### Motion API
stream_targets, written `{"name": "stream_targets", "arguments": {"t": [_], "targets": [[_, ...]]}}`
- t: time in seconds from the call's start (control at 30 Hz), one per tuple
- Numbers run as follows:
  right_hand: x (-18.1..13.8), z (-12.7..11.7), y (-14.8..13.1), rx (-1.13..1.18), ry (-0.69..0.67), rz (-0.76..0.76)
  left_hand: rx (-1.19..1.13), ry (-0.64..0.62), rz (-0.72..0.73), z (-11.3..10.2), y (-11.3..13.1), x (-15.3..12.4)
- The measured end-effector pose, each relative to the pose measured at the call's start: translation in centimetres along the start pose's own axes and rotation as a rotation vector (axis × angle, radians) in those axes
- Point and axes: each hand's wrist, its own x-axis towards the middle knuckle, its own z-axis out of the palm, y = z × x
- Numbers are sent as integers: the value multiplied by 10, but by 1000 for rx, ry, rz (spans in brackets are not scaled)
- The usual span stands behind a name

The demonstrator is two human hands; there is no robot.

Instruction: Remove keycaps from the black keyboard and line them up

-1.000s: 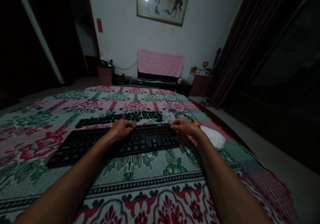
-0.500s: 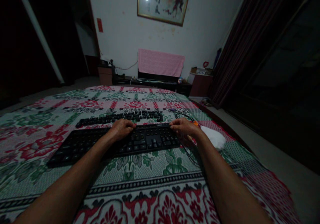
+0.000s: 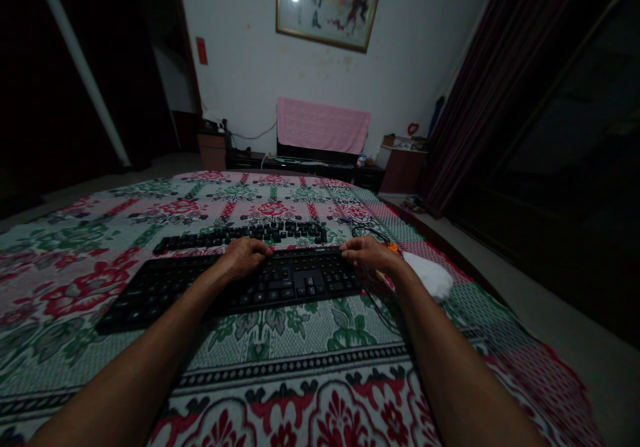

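Observation:
A black computer keyboard (image 3: 278,295) lies at a slant on a flowered bedspread (image 3: 300,334), with keycaps gone from part of its upper rows. My left hand (image 3: 244,257) reaches across it, fingers closed at the far edge near the middle. At the far right corner, my right hand (image 3: 369,252) pinches the same edge between thumb and fingers. Loose black keycaps (image 3: 220,236) are lined up in rows just beyond the keyboard. My left forearm and hand hide part of the keys.
Right of the keyboard lie a white soft bundle (image 3: 431,278), a small orange item (image 3: 393,247) and a black cable (image 3: 380,314). Past the bed stand a low cabinet (image 3: 240,160) and a screen draped with a pink towel (image 3: 323,126). A dark curtain (image 3: 465,94) hangs on the right.

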Motion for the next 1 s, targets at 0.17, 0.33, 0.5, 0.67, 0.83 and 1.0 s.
{"name": "stream_targets", "arguments": {"t": [0.17, 0.33, 0.5, 0.67, 0.83, 1.0], "targets": [[-1, 0, -2, 1, -1, -7, 8, 1, 14, -1, 1, -1], [0, 0, 0, -3, -10, -1, 7, 3, 6, 0, -1, 0], [1, 0, 1, -22, -1, -10, -13, -7, 2, -1, 1, -1], [0, 0, 0, 26, -18, -1, -4, -5, -2, -2, 2, -2], [1, 0, 1, 14, -16, 2, 22, -8, 12, -2, 2, -1], [0, 0, 0, 30, -12, 3, -2, -9, 16, -3, 3, -2]]}}
